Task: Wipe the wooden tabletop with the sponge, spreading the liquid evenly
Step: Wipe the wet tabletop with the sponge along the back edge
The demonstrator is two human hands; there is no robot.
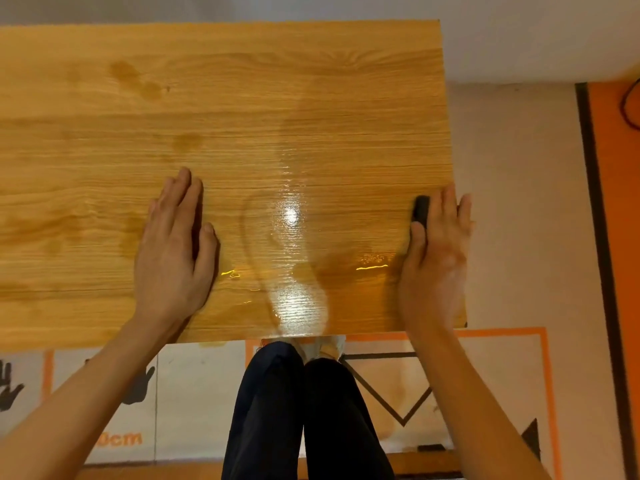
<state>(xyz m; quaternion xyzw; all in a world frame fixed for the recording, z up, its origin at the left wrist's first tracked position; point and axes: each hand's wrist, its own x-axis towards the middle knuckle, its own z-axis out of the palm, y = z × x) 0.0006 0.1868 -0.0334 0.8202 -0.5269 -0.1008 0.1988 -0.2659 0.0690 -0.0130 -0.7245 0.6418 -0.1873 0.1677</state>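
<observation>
Right hand (438, 258) flat, palm pressing dark sponge (421, 210) at tabletop (242, 140) right edge; only a corner shows, probably soft, light. Left hand (175, 251) open, bracing. Wet sheen (294, 244) mid-board: slippery, so press from above.

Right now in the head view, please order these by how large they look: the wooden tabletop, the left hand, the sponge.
1. wooden tabletop, by far the largest; it fills most of the view.
2. left hand, flat on the wood.
3. sponge, smallest as seen, but the right hand covers most of it, so its full size is unsure.
</observation>
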